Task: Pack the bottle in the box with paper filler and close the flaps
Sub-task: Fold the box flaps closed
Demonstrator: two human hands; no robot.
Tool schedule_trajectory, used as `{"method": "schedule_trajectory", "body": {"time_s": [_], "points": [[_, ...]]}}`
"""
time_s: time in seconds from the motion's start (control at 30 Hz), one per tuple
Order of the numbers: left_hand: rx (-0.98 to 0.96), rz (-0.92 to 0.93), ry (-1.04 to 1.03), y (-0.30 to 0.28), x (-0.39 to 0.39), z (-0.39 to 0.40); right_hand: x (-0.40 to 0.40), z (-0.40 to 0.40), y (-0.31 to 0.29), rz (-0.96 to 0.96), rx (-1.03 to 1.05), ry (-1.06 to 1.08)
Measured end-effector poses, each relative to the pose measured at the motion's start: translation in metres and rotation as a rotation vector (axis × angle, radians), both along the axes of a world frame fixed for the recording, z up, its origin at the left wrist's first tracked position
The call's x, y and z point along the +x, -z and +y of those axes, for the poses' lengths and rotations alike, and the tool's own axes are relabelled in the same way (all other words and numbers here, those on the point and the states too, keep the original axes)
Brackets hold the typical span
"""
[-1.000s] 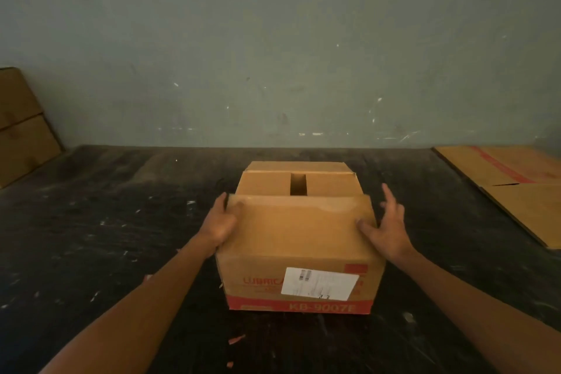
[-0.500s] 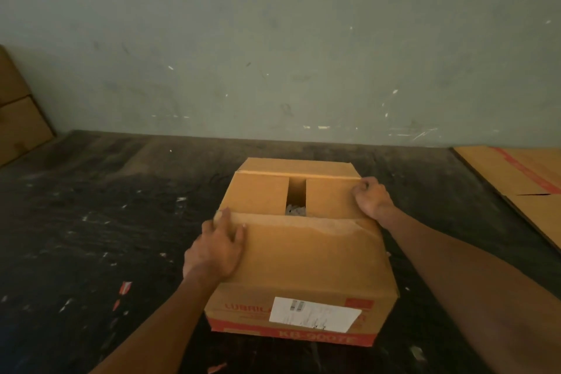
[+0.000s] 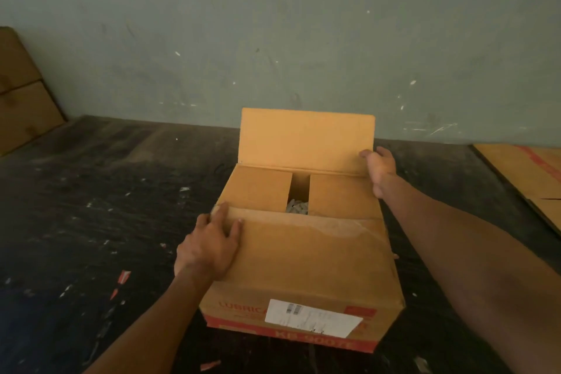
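Note:
A brown cardboard box (image 3: 303,291) with red print and a white label stands on the dark table. Its near flap lies folded down, and my left hand (image 3: 212,243) presses flat on that flap's left corner. The two side flaps are folded in with a gap between them, where grey paper filler (image 3: 297,207) shows. The far flap (image 3: 306,138) stands upright, and my right hand (image 3: 379,167) grips its lower right edge. The bottle is hidden inside the box.
Flattened cardboard sheets (image 3: 534,179) lie at the table's right edge. More cardboard (image 3: 21,94) leans against the wall at the far left. Small red and white scraps (image 3: 123,278) dot the dark table (image 3: 91,206). A grey-green wall rises behind.
My right hand reached from the box's right side to the far flap and raised it upright. My left hand stayed pressing on the near flap. The view moved closer to the box.

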State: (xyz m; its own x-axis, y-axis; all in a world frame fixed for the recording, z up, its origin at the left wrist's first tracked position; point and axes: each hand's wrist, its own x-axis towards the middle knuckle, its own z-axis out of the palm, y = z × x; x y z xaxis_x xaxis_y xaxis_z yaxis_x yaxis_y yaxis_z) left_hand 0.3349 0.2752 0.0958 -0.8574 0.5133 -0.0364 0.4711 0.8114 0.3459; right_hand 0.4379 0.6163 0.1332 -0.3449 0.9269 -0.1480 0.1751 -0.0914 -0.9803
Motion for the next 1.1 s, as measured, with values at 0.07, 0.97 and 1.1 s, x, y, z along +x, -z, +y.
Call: {"method": "schedule_trajectory", "body": {"time_s": [0.07,0.97,1.1], "points": [[0.001,-0.006,-0.012,-0.001,0.0,0.0,-0.002,-0.004,-0.014,0.095,0.07,0.036],[0.008,-0.035,0.088,-0.006,-0.001,-0.001,0.098,-0.144,0.027,-0.982,0.589,-0.52],[0.024,-0.049,0.142,-0.005,-0.002,-0.002,0.097,-0.151,0.031,-1.017,0.61,-0.485]]}}
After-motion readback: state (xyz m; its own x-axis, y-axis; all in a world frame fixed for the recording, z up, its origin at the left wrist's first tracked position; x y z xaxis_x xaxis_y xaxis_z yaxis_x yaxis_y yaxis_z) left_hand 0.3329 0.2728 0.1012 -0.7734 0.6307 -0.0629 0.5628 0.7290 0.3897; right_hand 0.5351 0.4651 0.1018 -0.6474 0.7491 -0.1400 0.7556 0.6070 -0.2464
